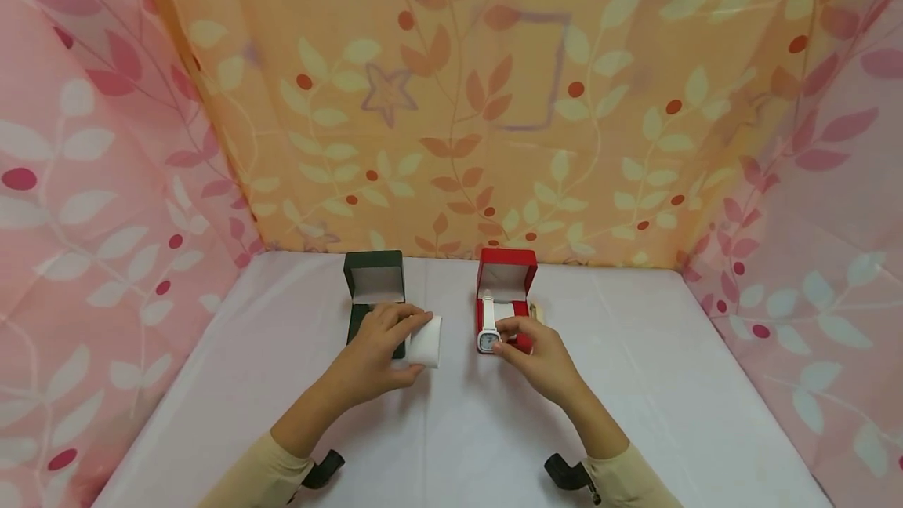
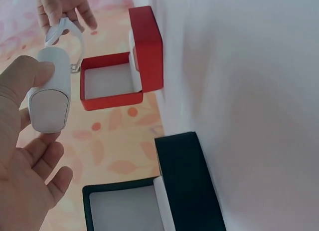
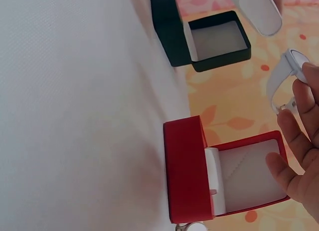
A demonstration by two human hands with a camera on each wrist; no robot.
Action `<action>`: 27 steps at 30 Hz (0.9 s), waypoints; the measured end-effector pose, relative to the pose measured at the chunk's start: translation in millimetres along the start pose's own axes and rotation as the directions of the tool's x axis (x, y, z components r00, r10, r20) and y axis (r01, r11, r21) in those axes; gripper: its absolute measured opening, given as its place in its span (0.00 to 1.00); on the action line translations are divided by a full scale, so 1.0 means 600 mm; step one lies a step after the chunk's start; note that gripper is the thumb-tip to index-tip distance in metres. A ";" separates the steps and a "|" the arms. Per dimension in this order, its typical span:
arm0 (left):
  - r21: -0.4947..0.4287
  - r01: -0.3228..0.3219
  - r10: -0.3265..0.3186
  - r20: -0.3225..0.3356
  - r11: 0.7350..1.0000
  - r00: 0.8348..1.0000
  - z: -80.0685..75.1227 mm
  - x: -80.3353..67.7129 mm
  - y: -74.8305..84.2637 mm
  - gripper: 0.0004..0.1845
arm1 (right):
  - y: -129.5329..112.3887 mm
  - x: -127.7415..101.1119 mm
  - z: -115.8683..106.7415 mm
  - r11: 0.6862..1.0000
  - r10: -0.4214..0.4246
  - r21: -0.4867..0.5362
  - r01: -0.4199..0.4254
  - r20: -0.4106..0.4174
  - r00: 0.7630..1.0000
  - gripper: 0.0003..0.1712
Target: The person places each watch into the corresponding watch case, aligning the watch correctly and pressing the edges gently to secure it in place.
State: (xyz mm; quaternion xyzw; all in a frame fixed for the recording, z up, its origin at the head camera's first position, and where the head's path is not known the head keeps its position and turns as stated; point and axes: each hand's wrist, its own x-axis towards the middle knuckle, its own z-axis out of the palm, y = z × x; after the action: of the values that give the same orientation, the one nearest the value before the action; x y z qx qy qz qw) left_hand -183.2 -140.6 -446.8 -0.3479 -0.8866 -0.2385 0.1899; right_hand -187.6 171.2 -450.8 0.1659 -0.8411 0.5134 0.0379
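My left hand [image 1: 412,345] grips a white watch cushion [image 1: 426,342] just right of an open dark green box [image 1: 374,288]. In the left wrist view the cushion [image 2: 50,91] sits between thumb and fingers, with the green box [image 2: 169,191] below. My right hand [image 1: 502,338] pinches a white watch [image 1: 487,329] by its face, just above the front of an open red box [image 1: 505,288]. The right wrist view shows the watch [image 3: 284,76] at my fingertips [image 3: 304,86], clear of the red box [image 3: 189,171], whose inside holds a white pad.
Both boxes stand on a white-covered table [image 1: 458,429], lids up, near the back. Leaf-patterned cloth walls close in the back [image 1: 451,100] and both sides. A small pale item [image 1: 534,310] lies just right of the red box.
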 end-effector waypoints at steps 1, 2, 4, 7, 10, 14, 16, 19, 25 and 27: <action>-0.002 0.000 0.000 -0.001 1.000 1.000 0.002 0.000 0.002 0.41 | -0.002 -0.002 -0.003 1.000 -0.001 -0.011 0.001 -0.004 1.000 0.14; -0.004 0.001 -0.001 -0.001 1.000 1.000 0.003 0.000 0.005 0.41 | -0.003 -0.004 -0.005 1.000 -0.004 -0.019 0.004 -0.008 1.000 0.14; -0.010 0.013 -0.013 0.002 1.000 1.000 0.006 -0.001 0.010 0.43 | -0.006 -0.008 -0.009 1.000 -0.005 -0.024 0.005 -0.012 1.000 0.14; -0.020 0.049 -0.049 0.014 0.999 0.999 0.010 -0.004 0.016 0.45 | -0.008 -0.017 -0.013 1.000 0.018 -0.020 -0.018 -0.010 1.000 0.15; -0.026 0.088 -0.087 0.031 0.996 0.996 0.010 -0.005 0.019 0.47 | -0.011 -0.023 -0.017 0.999 0.046 -0.021 -0.046 -0.008 0.999 0.15; -0.043 0.105 -0.103 0.046 0.993 0.994 0.011 -0.004 0.024 0.46 | -0.011 -0.029 -0.021 0.999 0.050 -0.018 -0.050 -0.005 0.999 0.15; -0.054 0.106 -0.104 0.048 0.993 0.993 0.013 -0.003 0.028 0.45 | -0.008 -0.030 -0.022 0.999 0.044 -0.007 -0.044 -0.002 0.999 0.15; -0.066 0.099 -0.096 0.045 0.993 0.994 0.017 -0.003 0.033 0.45 | -0.006 -0.030 -0.021 1.000 0.027 0.008 -0.027 0.001 1.000 0.15; -0.052 0.069 -0.067 0.032 0.996 0.997 0.026 -0.009 0.034 0.43 | -0.007 -0.028 -0.014 0.999 0.030 0.038 -0.031 0.018 0.999 0.14; -0.049 0.054 -0.053 0.017 0.997 0.998 0.029 -0.009 0.034 0.43 | -0.009 -0.028 -0.013 0.998 0.029 0.046 -0.030 0.024 0.999 0.14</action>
State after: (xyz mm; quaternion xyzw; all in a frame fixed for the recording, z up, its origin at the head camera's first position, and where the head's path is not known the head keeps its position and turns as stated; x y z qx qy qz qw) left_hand -168.2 -120.4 -457.8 -0.3306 -0.8908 -0.2627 0.1679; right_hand -170.7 179.9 -446.9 0.1604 -0.8317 0.5314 0.0165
